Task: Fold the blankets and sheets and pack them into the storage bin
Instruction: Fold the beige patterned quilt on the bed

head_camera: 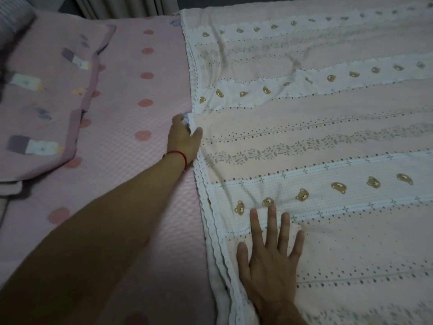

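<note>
On the bed: a pink bed cover (131,127) with round red dots lies flat, and everything else lies on top of it.
Bear sheet: a big pale sheet (316,141) with little brown bears, leaves and dots is spread over the right part of the bed cover. It has soft wrinkles near the top.
Sheet edge: the white lacy edge (210,221) of the bear sheet runs down the middle of the picture, with more than one layer showing.
Left hand: the left hand (185,137) reaches out to the left edge of the bear sheet. Its fingers are curled round a bunched bit of the lacy edge and pinch it.
Bracelet: a thin red string (179,154) goes round the left wrist.
Right hand: the right hand (271,252) lies flat on the bear sheet, near the lacy edge and closer to the person than the left hand. Its fingers are straight and spread apart, and it presses the cloth down.
Folded blanket: a purple-pink blanket (44,109) with small pictures on it lies folded, well to the left of the bear sheet.
Pillow: a striped grey thing (14,22), maybe a pillow, sits past the folded blanket, at the far left corner.
</note>
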Action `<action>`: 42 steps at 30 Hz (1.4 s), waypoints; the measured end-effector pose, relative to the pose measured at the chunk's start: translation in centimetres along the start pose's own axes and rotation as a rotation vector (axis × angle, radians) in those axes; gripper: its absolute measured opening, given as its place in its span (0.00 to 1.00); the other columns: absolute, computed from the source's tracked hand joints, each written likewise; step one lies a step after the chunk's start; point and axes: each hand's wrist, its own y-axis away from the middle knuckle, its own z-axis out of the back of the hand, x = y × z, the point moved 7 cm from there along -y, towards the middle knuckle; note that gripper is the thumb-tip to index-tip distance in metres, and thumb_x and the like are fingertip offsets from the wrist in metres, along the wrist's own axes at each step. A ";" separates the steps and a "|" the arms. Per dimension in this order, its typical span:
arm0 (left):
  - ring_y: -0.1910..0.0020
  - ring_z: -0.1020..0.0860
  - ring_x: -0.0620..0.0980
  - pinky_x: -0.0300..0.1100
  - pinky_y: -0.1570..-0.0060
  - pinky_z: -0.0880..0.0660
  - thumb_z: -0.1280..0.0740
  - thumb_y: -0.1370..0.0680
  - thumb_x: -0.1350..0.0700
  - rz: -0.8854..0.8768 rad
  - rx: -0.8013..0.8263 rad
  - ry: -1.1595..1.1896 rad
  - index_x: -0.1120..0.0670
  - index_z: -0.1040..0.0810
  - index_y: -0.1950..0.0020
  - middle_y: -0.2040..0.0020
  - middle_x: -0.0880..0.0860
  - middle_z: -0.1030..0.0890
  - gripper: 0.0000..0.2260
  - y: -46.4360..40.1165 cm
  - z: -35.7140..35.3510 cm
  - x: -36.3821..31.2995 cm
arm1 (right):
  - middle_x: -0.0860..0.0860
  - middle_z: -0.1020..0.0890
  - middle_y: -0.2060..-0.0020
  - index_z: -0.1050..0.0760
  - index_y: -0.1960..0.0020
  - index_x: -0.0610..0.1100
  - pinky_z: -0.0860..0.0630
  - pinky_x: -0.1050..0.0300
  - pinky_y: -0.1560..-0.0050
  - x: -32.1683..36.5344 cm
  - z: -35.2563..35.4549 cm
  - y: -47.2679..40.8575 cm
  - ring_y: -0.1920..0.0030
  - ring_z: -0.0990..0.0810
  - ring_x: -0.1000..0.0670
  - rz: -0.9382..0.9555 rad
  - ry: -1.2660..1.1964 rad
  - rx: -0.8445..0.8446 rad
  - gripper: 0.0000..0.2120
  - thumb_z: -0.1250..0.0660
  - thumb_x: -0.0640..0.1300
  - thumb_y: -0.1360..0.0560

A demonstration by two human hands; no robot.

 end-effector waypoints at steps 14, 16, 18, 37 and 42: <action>0.48 0.30 0.54 0.48 0.46 0.27 0.29 0.27 0.43 0.026 0.188 -0.367 0.55 0.26 0.46 0.48 0.54 0.29 0.19 25.7 -1.5 3.7 | 0.51 0.69 0.20 0.62 0.18 0.58 0.72 0.37 0.24 -0.8 0.5 0.8 0.22 0.74 0.46 0.088 -0.328 0.326 0.29 0.63 0.63 0.17; 0.60 0.30 0.52 0.43 0.63 0.31 0.28 0.26 0.49 0.044 0.242 -0.354 0.53 0.31 0.59 0.60 0.52 0.31 0.14 25.4 -1.2 2.8 | 0.49 0.61 0.18 0.53 0.18 0.55 0.67 0.42 0.21 -1.4 3.4 3.4 0.20 0.67 0.47 0.135 -0.533 0.369 0.26 0.58 0.58 0.14; 0.68 0.35 0.50 0.41 0.69 0.40 0.29 0.25 0.56 0.082 0.250 -0.289 0.53 0.35 0.63 0.66 0.52 0.35 0.15 24.6 -0.3 2.9 | 0.52 0.49 0.18 0.43 0.19 0.54 0.61 0.48 0.21 -3.1 6.4 7.7 0.18 0.57 0.49 0.079 -0.676 0.288 0.26 0.54 0.60 0.15; 0.52 0.18 0.48 0.43 0.56 0.20 0.24 0.31 0.37 0.419 0.480 -0.128 0.54 0.30 0.36 0.46 0.48 0.19 0.32 50.0 0.9 10.1 | 0.58 0.62 0.19 0.56 0.18 0.61 0.71 0.39 0.25 -8.9 6.8 33.3 0.20 0.68 0.49 0.475 -0.306 0.381 0.27 0.55 0.63 0.15; 0.57 0.27 0.55 0.47 0.54 0.31 0.33 0.19 0.51 0.394 0.259 -0.262 0.53 0.29 0.54 0.54 0.55 0.23 0.09 55.0 1.4 9.0 | 0.55 0.59 0.18 0.56 0.18 0.62 0.61 0.37 0.23 -22.3 7.9 36.1 0.18 0.57 0.45 -0.074 -0.139 0.300 0.28 0.56 0.60 0.17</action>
